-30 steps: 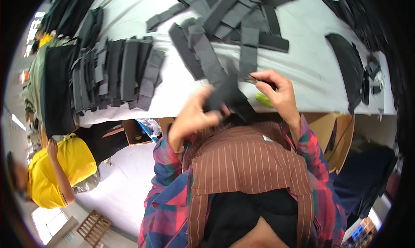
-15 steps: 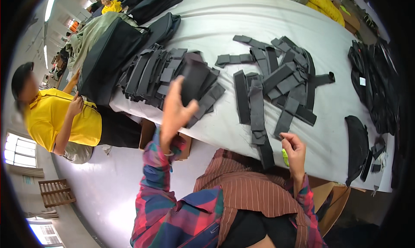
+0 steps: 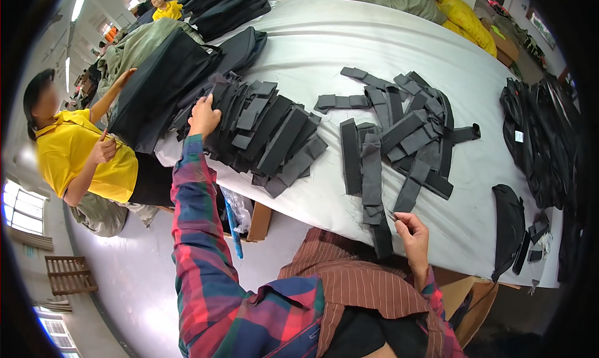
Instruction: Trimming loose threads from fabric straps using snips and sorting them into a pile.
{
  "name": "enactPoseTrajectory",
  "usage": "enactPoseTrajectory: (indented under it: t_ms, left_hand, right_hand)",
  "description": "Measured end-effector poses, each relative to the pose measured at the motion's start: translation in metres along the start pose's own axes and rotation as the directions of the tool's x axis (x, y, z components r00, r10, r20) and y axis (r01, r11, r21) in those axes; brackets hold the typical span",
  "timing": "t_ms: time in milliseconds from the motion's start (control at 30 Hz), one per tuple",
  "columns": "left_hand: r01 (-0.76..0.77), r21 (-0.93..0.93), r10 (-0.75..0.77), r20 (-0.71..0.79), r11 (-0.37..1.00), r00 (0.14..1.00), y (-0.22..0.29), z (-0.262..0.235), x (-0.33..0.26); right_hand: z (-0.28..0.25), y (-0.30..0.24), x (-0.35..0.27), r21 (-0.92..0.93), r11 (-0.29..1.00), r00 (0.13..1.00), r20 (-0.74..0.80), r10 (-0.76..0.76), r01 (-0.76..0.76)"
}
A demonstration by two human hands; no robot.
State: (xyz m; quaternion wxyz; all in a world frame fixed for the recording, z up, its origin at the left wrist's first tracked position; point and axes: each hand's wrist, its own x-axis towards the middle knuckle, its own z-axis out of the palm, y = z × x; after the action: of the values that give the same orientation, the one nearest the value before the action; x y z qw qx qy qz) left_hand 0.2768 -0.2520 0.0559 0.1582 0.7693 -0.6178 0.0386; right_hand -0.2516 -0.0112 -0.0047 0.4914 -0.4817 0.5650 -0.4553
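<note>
My left hand (image 3: 204, 117) reaches to the left end of a row of stacked black fabric strips (image 3: 272, 136). Its fingers are closed on the end of a strip there, partly hidden by the hand. My right hand (image 3: 413, 234) is at the table's front edge, thumb and forefinger pinched together. A small dark tip shows at its fingers; the rest of what it holds is hidden. Just beyond that hand lies a loose, crossed heap of black strips (image 3: 412, 130), some with folded, stitched sections. One strip (image 3: 382, 238) hangs over the front edge.
A white-covered table (image 3: 299, 46) carries everything. Large black bags (image 3: 171, 83) stand at the left, where a person in a yellow shirt (image 3: 93, 149) handles one. More black bags (image 3: 540, 139) and a black curved piece (image 3: 508, 230) lie at the right. Cardboard boxes (image 3: 259, 224) sit below the edge.
My left hand has moved left and away from the blurred strip it was at, to the row's far left end. That strip now lies on the row. My right hand stays pinched near the edge.
</note>
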Motion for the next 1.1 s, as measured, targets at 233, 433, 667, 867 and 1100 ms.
enactPoseTrajectory:
  t_ms: [233,433,667,867,1100]
  left_hand:
    - [-0.418,-0.097,0.368,-0.328,0.903,0.870,0.067,-0.015,-0.027]
    - [-0.341,0.282,0.418,-0.288,0.897,0.862,0.083,0.011,-0.031]
    - [-0.296,0.351,0.402,-0.283,0.888,0.871,0.086,0.018,-0.024]
    - [-0.271,0.375,0.368,-0.216,0.887,0.904,0.093,0.012,-0.024]
    - [-0.285,0.415,0.401,-0.225,0.864,0.888,0.096,0.015,-0.024]
  right_hand:
    - [-0.008,0.002,0.001,-0.018,1.000,0.999,-0.032,0.007,-0.008]
    - [-0.005,-0.006,-0.005,-0.014,1.000,1.000,-0.018,-0.023,0.022]
    - [-0.019,0.013,-0.007,-0.015,0.999,0.997,-0.067,0.046,-0.047]
    - [-0.017,0.015,0.000,0.011,0.998,0.996,-0.073,0.058,-0.058]
    - [-0.018,0.022,0.003,0.017,0.998,0.996,-0.062,0.062,-0.061]
